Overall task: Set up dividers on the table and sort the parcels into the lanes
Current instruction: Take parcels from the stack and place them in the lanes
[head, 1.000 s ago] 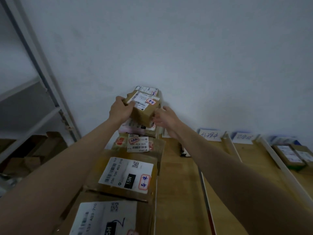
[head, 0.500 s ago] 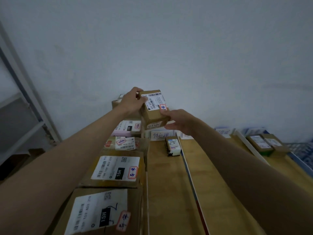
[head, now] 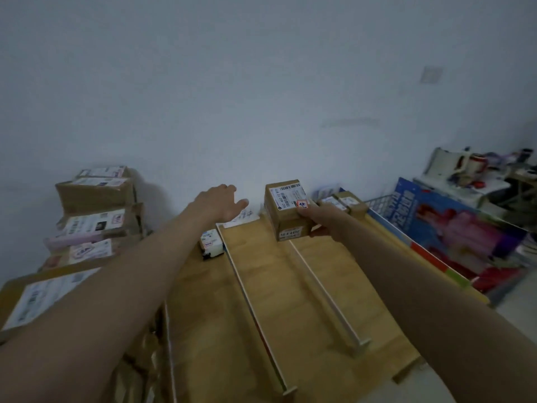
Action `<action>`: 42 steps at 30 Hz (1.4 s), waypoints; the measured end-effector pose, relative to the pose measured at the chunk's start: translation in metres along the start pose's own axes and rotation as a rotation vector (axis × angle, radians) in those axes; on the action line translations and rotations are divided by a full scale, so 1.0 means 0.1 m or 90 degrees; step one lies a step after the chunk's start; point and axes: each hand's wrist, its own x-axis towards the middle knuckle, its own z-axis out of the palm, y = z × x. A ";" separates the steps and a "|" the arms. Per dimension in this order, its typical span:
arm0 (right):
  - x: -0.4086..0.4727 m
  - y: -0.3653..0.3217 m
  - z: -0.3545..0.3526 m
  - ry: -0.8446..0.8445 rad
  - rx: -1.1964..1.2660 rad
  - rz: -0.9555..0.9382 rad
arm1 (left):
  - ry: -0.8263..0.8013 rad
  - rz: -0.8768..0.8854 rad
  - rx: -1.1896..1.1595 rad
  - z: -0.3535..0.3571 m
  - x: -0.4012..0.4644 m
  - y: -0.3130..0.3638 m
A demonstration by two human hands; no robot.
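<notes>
My right hand [head: 322, 218] grips a small brown cardboard parcel [head: 286, 209] with a white label, holding it above the far end of the wooden table [head: 328, 303]. My left hand [head: 220, 203] hovers empty with fingers spread, left of the parcel, near the paper lane labels [head: 242, 218] by the wall. Two white dividers [head: 252, 303] [head: 325, 292] run lengthwise on the table and form lanes. A small white parcel [head: 210, 242] lies in the lane left of them. Two small brown parcels [head: 344, 203] sit in the far right lane.
A stack of labelled cardboard parcels [head: 93, 216] fills the left side. A large brown parcel [head: 37, 295] sits at the near left. To the right stand a blue printed box [head: 447, 225], a wire basket [head: 380, 203] and cluttered items [head: 470, 167].
My left hand has let go of the brown parcel and opened. My right hand has carried the parcel rightward, away from the stack and over the lanes. The view has swung right.
</notes>
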 end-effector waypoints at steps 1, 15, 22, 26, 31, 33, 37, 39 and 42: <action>0.00 0.10 -0.20 0.017 -0.003 0.008 | 0.000 0.011 0.014 0.09 0.02 0.19; 0.27 1.69 -2.59 0.112 -0.017 0.128 | -0.030 0.075 0.068 1.44 0.22 2.89; 0.70 2.04 -3.08 0.108 0.014 0.143 | -0.028 0.043 0.083 1.72 0.50 3.33; 1.11 2.15 -3.28 0.106 0.014 0.141 | -0.028 0.029 0.061 1.88 0.89 3.45; 1.79 2.24 -3.47 0.106 0.003 0.129 | -0.023 0.013 0.027 2.16 1.50 3.57; 2.08 2.27 -3.51 0.103 -0.008 0.131 | -0.026 -0.003 0.018 2.26 1.72 3.59; 2.61 2.32 -3.56 0.080 -0.018 0.137 | -0.031 -0.029 0.009 2.45 2.11 3.59; 2.85 2.37 -3.57 0.069 -0.033 0.144 | -0.039 -0.043 0.002 2.52 2.27 3.59; 3.16 2.46 -3.55 0.045 -0.074 0.150 | -0.058 -0.054 -0.002 2.65 2.44 3.58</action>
